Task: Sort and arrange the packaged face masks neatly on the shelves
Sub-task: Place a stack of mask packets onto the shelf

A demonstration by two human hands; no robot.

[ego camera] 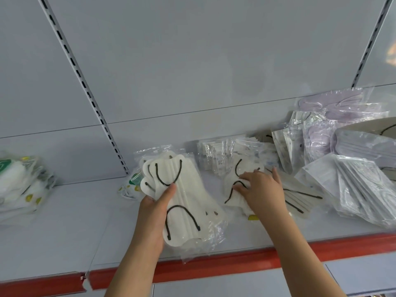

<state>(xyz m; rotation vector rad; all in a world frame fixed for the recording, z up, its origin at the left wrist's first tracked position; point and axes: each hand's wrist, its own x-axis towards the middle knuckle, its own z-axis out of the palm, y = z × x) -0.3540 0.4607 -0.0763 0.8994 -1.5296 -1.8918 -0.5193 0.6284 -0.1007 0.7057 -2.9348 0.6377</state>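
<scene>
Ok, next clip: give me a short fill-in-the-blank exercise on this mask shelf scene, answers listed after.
1. The left hand holds a stack of cream mask packs whose ear loops are ____ in colour.
2. The right hand reaches onto another cream mask pack lying on the ____.
3. The front edge strip of the shelf is ____.
4. The lilac mask packs lie at the far ____ of the shelf.

Missing words: black; shelf; red; right
</scene>
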